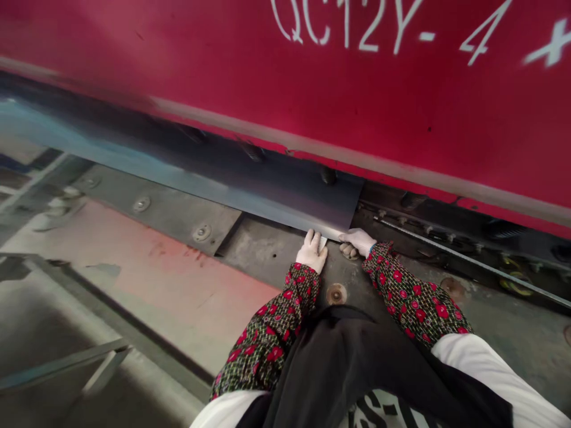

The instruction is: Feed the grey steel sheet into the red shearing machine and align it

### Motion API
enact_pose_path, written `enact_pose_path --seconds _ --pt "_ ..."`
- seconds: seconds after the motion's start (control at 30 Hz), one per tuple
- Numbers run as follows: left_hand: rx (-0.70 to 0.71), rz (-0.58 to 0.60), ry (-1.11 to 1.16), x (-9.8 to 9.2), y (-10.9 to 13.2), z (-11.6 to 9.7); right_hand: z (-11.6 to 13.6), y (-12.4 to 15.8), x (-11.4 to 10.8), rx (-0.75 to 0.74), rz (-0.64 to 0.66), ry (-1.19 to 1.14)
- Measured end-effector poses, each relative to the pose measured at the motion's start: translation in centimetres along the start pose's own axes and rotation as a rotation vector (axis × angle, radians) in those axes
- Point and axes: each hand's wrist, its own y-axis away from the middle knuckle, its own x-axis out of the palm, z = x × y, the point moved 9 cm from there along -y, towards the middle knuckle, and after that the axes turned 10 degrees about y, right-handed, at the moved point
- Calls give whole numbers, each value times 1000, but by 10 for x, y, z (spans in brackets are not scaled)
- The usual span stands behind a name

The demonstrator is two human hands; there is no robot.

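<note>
A long thin metal sheet (285, 196) lies on the steel bed of a big red machine (312, 77) and reaches under its red front. My left hand (311, 252), in a white glove, rests with its fingers on the sheet's near edge. My right hand (357, 241), also gloved, grips the sheet's near right corner with its fingers curled around the edge. Both forearms wear red flowered sleeve covers.
The machine's grey table (178, 214) has round bolt heads set in it. A thin rod (468, 258) runs along the bed at the right. A metal frame (89, 356) stands at the lower left. White lettering is painted on the red front.
</note>
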Motion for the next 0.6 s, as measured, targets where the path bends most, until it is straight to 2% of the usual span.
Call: enact_pose_path --seconds 0.23,0.3,0.37,0.4,0.47,0.53,0.6 --pt "39 -25 43 5 -5 -6 -10 -15 -7 -34 -58 -13" --pt "89 -115 139 0 -1 -9 -9 -16 -6 -13 -31 -25" --pt "67 -298 302 -13 12 -4 -2 -11 -2 -25 -6 -40" --pt "2 -396 405 -19 21 5 2 -6 1 -44 5 -39" --pt "-244 -523 656 -20 44 32 9 7 9 -98 21 -25" --pt "-461 -538 870 -12 65 50 10 23 23 -139 37 -2" --pt "-584 -464 1090 -1 78 54 6 39 43 -172 58 9"
